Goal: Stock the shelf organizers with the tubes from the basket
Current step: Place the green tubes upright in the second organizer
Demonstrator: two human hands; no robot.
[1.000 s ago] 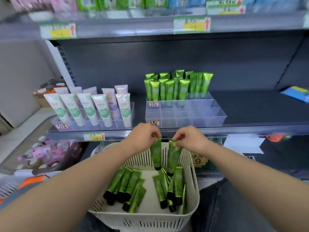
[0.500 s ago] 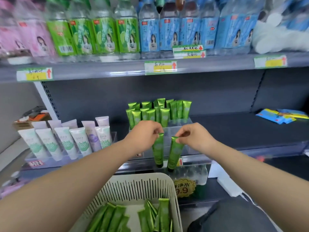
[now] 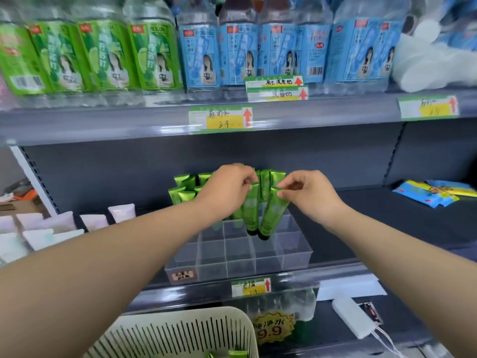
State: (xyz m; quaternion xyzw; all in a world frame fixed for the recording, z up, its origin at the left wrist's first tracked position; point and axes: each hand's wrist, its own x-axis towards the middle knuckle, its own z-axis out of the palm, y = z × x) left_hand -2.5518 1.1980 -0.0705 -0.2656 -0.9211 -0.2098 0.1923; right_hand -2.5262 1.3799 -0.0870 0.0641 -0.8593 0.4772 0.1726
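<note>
My left hand (image 3: 227,187) pinches the crimped top of a green tube (image 3: 251,213) that hangs cap down. My right hand (image 3: 309,195) pinches a second green tube (image 3: 272,218) the same way, tilted slightly. Both tubes hang over the clear divided organizer (image 3: 291,254) on the middle shelf, their black caps just above a cell right of centre. Several green tubes (image 3: 180,195) stand upright in the organizer's back rows, partly hidden behind my hands. The cream slotted basket (image 3: 180,334) is at the bottom, with only tube tips showing.
White and lilac tubes (image 3: 51,228) stand in another organizer at the left. Bottles with green and blue labels fill the upper shelf (image 3: 129,125). Blue packets (image 3: 433,192) lie at the far right. A white power bank (image 3: 353,319) with a cable rests lower right.
Both hands have lifted the two tubes out of the basket and carried them up and forward over the organizer. The view has tilted up, so the basket has dropped to the bottom edge.
</note>
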